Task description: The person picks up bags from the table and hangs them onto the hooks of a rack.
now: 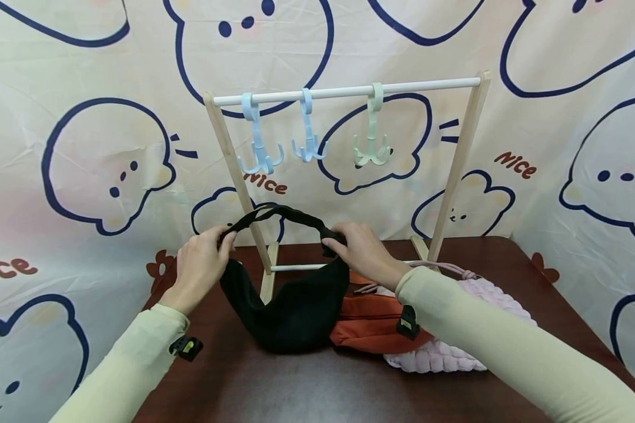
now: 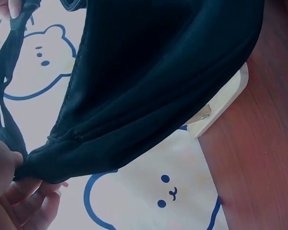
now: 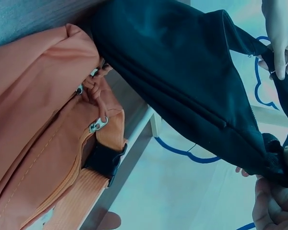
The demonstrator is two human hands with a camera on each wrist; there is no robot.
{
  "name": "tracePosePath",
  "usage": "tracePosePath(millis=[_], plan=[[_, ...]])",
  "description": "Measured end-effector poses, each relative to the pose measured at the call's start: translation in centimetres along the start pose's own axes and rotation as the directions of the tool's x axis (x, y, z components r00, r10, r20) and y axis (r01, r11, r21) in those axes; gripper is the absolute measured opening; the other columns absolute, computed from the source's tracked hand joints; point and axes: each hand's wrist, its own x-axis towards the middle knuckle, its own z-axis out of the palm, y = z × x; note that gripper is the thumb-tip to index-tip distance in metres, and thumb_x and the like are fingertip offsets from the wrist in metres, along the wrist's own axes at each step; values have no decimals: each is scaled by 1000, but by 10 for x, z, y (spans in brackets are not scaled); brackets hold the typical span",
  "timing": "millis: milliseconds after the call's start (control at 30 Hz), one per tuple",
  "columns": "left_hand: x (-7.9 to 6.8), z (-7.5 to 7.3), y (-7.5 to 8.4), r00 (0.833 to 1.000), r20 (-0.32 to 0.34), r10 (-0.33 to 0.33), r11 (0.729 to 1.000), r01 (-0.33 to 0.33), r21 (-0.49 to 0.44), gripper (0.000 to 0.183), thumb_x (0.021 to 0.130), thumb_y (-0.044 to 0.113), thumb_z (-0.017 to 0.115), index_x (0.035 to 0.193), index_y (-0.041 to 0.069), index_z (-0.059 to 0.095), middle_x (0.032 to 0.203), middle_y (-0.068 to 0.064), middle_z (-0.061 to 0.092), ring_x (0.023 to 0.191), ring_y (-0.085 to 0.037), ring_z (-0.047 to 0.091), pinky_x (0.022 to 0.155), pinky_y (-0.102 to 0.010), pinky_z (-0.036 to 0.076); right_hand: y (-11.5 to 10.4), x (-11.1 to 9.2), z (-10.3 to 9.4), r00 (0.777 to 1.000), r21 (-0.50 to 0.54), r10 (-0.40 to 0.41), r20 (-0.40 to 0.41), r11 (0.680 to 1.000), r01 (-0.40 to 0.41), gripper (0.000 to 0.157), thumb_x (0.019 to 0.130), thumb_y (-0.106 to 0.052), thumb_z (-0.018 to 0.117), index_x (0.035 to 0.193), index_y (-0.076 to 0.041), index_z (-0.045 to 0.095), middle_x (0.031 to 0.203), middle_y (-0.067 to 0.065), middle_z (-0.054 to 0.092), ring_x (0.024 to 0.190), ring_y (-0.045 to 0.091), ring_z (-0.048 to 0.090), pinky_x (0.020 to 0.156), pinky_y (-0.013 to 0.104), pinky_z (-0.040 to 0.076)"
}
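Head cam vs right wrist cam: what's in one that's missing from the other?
Head only: the white rail carrying two blue hooks and a green hook, plus the pink bag lying on the table.

Right wrist only: the black buckle and silver zip pull on the orange bag.

Both: the black bag, the orange bag, and the left grip and right grip, both on the black bag's strap.
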Motion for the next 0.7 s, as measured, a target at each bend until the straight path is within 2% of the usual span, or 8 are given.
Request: tracePosePath(millis=[233, 700], plan=[[2, -2, -1, 1000, -15, -6, 1000, 6, 8, 26, 103, 25, 59, 83, 10, 65, 59, -6, 55, 49, -20, 42, 48, -33, 29, -7, 1, 0, 1000, -11, -27, -4, 1000, 27, 18, 101, -28, 63, 91, -15, 72, 80, -1, 71, 66, 11, 58, 64, 28, 44], [3, -6, 2, 1000, -29, 0, 1000, 0, 4, 25, 103, 25, 59, 85, 10, 67, 66, -8, 65, 51, -21, 46, 49, -33, 29, -8, 1, -6, 999, 3, -35, -12, 999, 35, 18, 102, -28, 62, 93, -15, 72, 81, -2, 72, 68, 10, 62, 64, 29, 48]])
